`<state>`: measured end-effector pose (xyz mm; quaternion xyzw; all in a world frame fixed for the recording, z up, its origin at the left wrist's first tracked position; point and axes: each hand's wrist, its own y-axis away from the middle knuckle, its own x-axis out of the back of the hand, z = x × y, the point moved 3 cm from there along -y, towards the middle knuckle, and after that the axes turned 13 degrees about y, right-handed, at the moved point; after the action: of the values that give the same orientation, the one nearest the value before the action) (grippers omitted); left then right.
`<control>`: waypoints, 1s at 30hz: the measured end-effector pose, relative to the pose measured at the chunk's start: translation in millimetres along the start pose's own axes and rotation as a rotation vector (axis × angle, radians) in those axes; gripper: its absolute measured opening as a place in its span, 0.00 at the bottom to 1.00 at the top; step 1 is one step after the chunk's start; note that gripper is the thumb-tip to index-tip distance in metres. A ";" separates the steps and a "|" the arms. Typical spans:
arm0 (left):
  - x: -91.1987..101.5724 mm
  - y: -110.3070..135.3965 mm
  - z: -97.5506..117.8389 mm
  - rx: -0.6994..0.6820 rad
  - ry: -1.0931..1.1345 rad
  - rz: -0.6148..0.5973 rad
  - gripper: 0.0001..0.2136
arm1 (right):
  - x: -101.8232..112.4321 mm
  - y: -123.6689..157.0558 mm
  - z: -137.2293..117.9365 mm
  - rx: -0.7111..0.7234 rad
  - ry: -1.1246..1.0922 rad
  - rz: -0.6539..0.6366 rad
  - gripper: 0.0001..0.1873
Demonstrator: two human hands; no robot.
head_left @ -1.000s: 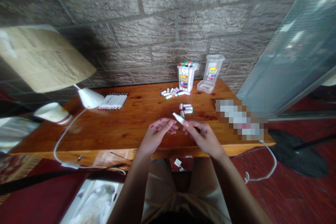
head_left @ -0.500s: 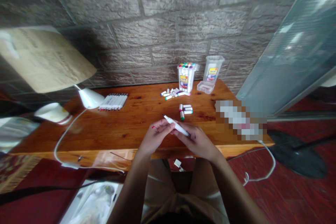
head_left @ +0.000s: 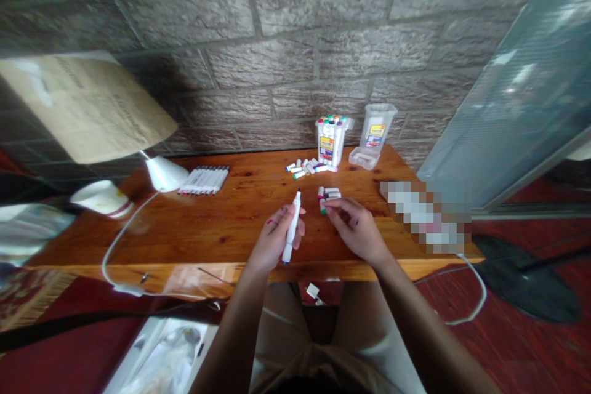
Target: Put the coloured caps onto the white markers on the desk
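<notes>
My left hand (head_left: 276, 237) is closed around a white marker (head_left: 292, 231) held nearly upright over the table's front part. Its dark bare tip points up and away, and a dark blue end shows at the bottom. My right hand (head_left: 355, 228) reaches to a small group of loose marker caps, with thumb and forefinger pinched at a white cap with a green band (head_left: 322, 206). Beside it lie a red-ended cap (head_left: 321, 192) and other white caps (head_left: 331, 191). The fingers partly cover this group.
Short white pieces with coloured ends (head_left: 310, 167) lie before a clear box full of markers (head_left: 330, 141). An open clear box (head_left: 376, 126) stands right of it. At left are a row of markers (head_left: 204, 180), a lamp (head_left: 161, 172) and a paper cup (head_left: 102, 198). A white cord (head_left: 108, 252) crosses the table edge.
My hands have parted. The left now holds the marker alone and has turned it upright; the right has let go of it and moved forward to the loose caps.
</notes>
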<state>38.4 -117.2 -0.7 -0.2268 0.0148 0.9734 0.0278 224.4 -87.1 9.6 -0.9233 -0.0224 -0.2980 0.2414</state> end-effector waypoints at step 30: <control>-0.5 -0.9 1.5 -0.018 -0.038 -0.071 0.20 | 3.6 -84.6 62.1 0.097 0.119 -0.254 0.07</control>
<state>38.2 -116.3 0.8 -0.2090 -0.0027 0.9760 0.0607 245.2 15.7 4.4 -0.8810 -0.1391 -0.3788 0.2469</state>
